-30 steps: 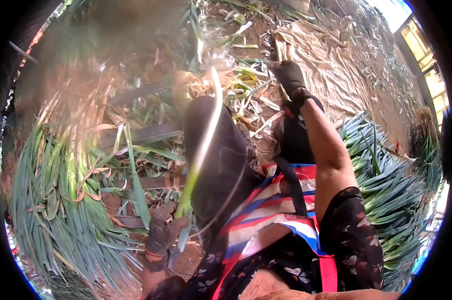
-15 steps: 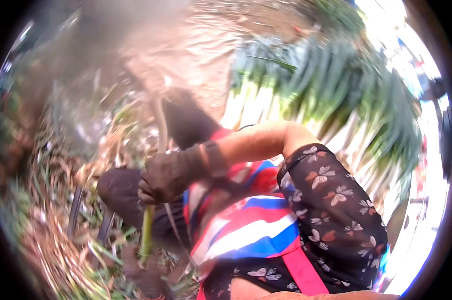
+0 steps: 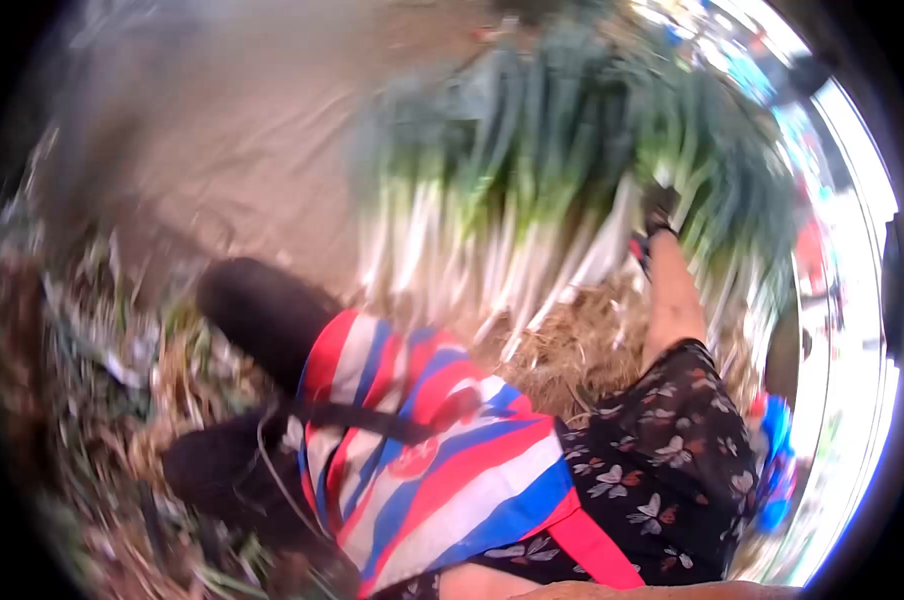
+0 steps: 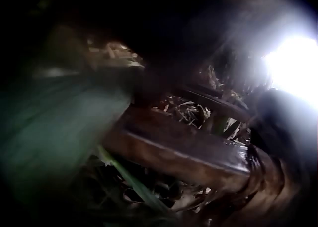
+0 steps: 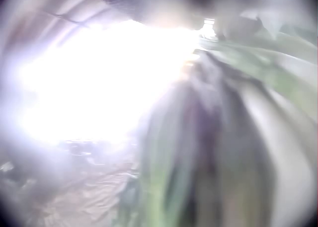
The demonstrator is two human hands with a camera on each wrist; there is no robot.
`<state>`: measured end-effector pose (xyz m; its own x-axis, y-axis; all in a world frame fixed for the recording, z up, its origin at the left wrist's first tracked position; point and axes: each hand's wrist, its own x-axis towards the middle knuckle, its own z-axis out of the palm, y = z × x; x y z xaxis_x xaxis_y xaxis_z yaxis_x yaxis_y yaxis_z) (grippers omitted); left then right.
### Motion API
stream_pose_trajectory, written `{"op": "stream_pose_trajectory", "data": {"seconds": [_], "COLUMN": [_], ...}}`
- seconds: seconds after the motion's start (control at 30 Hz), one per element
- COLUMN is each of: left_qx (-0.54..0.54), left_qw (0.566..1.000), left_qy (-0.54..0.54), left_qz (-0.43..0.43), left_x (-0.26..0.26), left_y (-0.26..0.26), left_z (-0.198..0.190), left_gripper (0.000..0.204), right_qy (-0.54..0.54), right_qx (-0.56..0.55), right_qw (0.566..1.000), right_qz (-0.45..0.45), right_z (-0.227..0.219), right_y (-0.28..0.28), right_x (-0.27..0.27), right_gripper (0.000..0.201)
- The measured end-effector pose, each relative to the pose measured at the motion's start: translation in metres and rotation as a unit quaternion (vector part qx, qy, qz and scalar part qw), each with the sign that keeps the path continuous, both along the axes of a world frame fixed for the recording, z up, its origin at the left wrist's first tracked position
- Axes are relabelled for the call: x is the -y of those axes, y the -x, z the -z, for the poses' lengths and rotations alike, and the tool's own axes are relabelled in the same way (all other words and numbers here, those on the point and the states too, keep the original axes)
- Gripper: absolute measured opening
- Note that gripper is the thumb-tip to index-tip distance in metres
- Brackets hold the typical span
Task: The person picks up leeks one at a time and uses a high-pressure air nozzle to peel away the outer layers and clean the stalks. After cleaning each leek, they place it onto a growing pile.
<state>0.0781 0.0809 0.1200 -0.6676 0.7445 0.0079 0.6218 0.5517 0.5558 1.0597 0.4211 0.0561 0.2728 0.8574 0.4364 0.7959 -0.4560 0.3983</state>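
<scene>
My right hand (image 3: 660,203), in a dark glove, reaches out to a row of long green onions (image 3: 512,190) with white stalks and blue-green tops. Motion blur covers the fingers, and I cannot tell whether a stalk is in them. In the right wrist view, blurred green leaves (image 5: 169,172) fill the lower middle and a pale stalk (image 5: 268,118) slants down at the right. The head view does not include my left hand. A deeply shadowed shape (image 4: 184,38), perhaps that hand, fills the top of the left wrist view, beside a broad green leaf (image 4: 64,123).
Brown bars (image 4: 184,157) cross the left wrist view above loose leaf scraps. Peelings and dry leaves (image 3: 122,400) litter the ground at the left. A tan cloth (image 3: 252,180) lies beyond my knees. A striped apron (image 3: 422,440) covers my lap, with a dark strap across it.
The head view has swung right toward the onion row. My right hand, half a second ago around an onion stalk by the left hand, now stretches to the row; the left hand has left the head view.
</scene>
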Motion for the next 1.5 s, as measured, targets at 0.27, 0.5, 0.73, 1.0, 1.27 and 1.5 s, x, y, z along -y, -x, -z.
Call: {"op": "stream_pose_trajectory", "data": {"seconds": [0.27,0.5,0.73,1.0,1.27,1.5], "left_qx": [-0.051,-0.13,-0.179,0.002,-0.026,-0.005], "left_qw": [0.944,0.943,0.975,0.951,0.992,0.96], "left_qy": [0.126,0.054,-0.014,0.16,0.049,-0.058], "left_qz": [-0.302,-0.301,-0.13,-0.263,-0.115,-0.272], "left_x": [0.186,0.142,-0.01,-0.103,-0.093,-0.123], "left_y": [-0.006,-0.013,0.145,0.199,0.21,0.321], "left_z": [0.015,0.06,0.071,0.074,0.045,-0.01], "left_gripper": [0.029,0.032,0.058,0.091,0.037,0.045], "right_qy": [0.078,0.105,0.174,0.337,0.535,0.551], "right_qx": [-0.086,-0.438,-0.528,-0.159,-0.12,-0.169], "right_qw": [0.991,0.811,0.444,0.464,0.313,0.284], "right_qz": [0.07,-0.375,-0.702,-0.804,-0.775,-0.766], "right_z": [-0.055,-0.076,-0.106,-0.021,-0.007,-0.019], "right_y": [0.143,0.409,0.789,0.945,0.964,1.003], "right_x": [-0.02,-0.094,-0.074,-0.002,0.03,0.045], "right_gripper": [0.038,0.039,0.032,0.03,0.026,0.029]}}
